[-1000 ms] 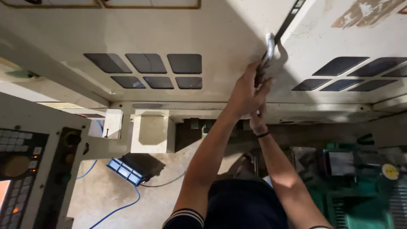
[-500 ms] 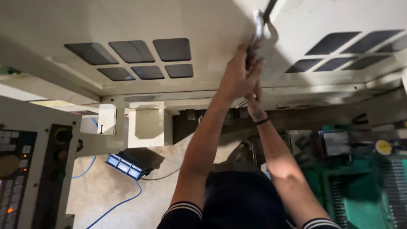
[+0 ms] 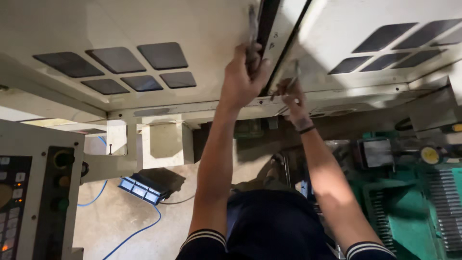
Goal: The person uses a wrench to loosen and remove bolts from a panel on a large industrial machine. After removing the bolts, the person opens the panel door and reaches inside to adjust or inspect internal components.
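— Concrete floor (image 3: 120, 221) lies lowest in view, with a blue cable (image 3: 130, 233) across it; what's above?

— Both arms reach up; the left hand (image 3: 243, 77) is closed around a grey metal tool (image 3: 251, 31) at the dark gap (image 3: 269, 43) between two cream machine panels (image 3: 144, 24); the right hand (image 3: 291, 96), just beside it, pinches a thin metal piece (image 3: 292, 77) with curled fingers.

— And beyond?

— Dark vent squares (image 3: 115, 65) on the panels.

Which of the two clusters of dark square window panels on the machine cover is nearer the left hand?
The cluster of four panels left of the dark gap, beside the left hand; the other cluster lies beyond the right hand.
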